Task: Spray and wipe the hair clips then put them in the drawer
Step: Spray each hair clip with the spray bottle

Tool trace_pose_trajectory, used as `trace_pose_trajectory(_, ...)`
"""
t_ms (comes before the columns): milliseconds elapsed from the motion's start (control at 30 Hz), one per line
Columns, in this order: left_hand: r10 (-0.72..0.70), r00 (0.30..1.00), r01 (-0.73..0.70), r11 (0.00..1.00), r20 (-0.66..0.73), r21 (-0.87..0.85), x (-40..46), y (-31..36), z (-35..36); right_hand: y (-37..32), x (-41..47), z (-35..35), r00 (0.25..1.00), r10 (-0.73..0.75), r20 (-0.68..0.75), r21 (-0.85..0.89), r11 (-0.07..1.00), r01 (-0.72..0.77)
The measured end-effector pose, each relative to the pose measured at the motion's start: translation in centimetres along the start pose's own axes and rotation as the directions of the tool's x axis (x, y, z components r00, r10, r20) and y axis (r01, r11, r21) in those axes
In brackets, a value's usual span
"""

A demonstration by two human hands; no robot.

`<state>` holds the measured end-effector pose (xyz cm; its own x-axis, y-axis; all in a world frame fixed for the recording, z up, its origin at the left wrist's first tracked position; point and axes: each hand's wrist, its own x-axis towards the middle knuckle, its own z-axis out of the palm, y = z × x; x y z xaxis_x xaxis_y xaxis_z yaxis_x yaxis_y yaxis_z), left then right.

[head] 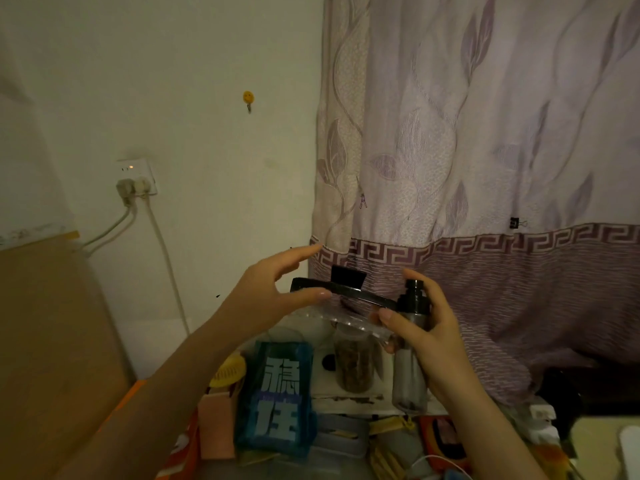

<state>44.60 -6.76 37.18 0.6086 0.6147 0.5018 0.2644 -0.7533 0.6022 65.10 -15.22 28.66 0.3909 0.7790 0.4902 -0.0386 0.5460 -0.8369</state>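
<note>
A dim corner: pale wall with a socket [136, 178] at nine o'clock, a lilac leaf-pattern curtain [485, 150] filling twelve to three, and a crowded surface [349, 398] low at six o'clock. On it stand a blue printed box [277, 396], a jar [353, 362] of brown bits, and a yellow hair clip [230, 370] lying just beside the box's left edge.

The right hand [426, 337] is wrapped round a dark spray bottle [412, 341], its nozzle up, thumb across the front. The same hand seems also to touch a clear strip that runs left from it. A long black hair clip [343, 292] with a raised block sits level between the two hands; which hand bears it I cannot tell. The left hand [277, 292] is spread wide, fingers straight, thumb tip near the clip's left end, holding nothing firmly.

Risks, as I judge them: with so loose a hold, the black clip could slip and drop among the clutter below. A squeeze now could send mist onto the curtain just behind it. No drawer is in view.
</note>
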Motion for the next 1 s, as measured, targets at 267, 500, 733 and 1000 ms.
trace_pose_trajectory(267,-0.020,0.965,0.019,1.000,0.262,0.010,1.6,1.0,-0.5,-0.8,-0.2,0.0,0.992,-0.016,0.126,-0.161,0.986,0.036)
trace_pose_trajectory(500,-0.057,0.925,0.046,0.998,0.376,0.037,2.0,0.5,-0.3,-1.2,0.1,-0.3,0.981,-0.028,0.190,-0.217,0.974,0.070)
trace_pose_trajectory(733,-0.064,0.911,0.065,0.998,0.408,0.011,1.9,0.5,-0.6,-1.3,0.8,-0.7,0.979,-0.012,0.205,-0.222,0.973,0.059)
trace_pose_trajectory(1000,-0.035,0.935,0.049,0.998,0.353,-0.031,1.2,-0.3,0.1,-1.7,1.1,-0.4,0.992,-0.012,0.126,-0.157,0.987,0.032)
